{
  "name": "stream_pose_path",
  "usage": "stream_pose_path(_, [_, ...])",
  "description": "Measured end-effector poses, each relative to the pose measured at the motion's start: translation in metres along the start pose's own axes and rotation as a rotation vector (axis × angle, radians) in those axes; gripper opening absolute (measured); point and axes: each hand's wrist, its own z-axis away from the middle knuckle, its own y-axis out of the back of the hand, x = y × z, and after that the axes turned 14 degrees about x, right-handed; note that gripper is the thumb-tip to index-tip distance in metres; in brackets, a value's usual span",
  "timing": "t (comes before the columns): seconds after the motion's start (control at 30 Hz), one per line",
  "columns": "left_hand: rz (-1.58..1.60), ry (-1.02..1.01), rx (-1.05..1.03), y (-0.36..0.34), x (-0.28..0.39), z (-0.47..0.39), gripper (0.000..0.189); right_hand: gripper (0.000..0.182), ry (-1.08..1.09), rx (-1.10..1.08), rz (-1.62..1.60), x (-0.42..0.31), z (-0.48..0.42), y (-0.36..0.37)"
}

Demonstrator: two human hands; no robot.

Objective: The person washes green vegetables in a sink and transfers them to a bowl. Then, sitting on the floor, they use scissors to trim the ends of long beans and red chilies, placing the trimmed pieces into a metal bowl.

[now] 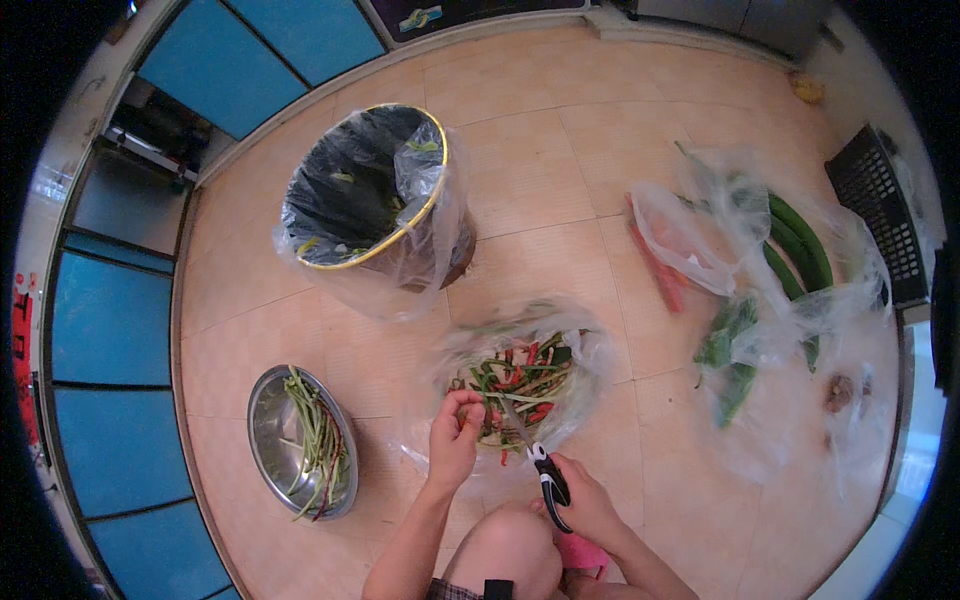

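Note:
My right hand [589, 499] grips black-handled scissors [551, 480], their blades pointing up and left over an open clear plastic bag [589, 382]. In the bag lie thin green beans [551, 382] mixed with red chili peppers [538, 412]. My left hand [459, 431] is at the bag's left side, thumb and fingertips pinched together close to the blade tips; it seems to hold a bean, though the fingers mostly hide it. To the left, a steel bowl [274, 450] on the floor holds a bundle of long green beans [315, 427], a few of them dark reddish.
A trash bin with a yellow rim [442, 161] and plastic liner stands beyond the bag. At right on the tiled floor [540, 270] lie plastic bags with long green vegetables [799, 240], leafy greens [727, 337] and a red item [652, 259]. A black plastic basket [877, 214] leans by the wall.

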Motion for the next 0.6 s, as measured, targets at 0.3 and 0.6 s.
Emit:
stream_pose_path(0.3, [0.071, 0.083, 0.088, -0.019, -0.020, 0.027, 0.013, 0.075, -0.099, -0.101, 0.050, -0.014, 0.011, 0.017])
stream_pose_path(0.6, [0.013, -0.067, -0.036, 0.012, -0.032, 0.011, 0.018, 0.071, -0.309, -0.336, -0.269, -0.021, 0.001, 0.021])
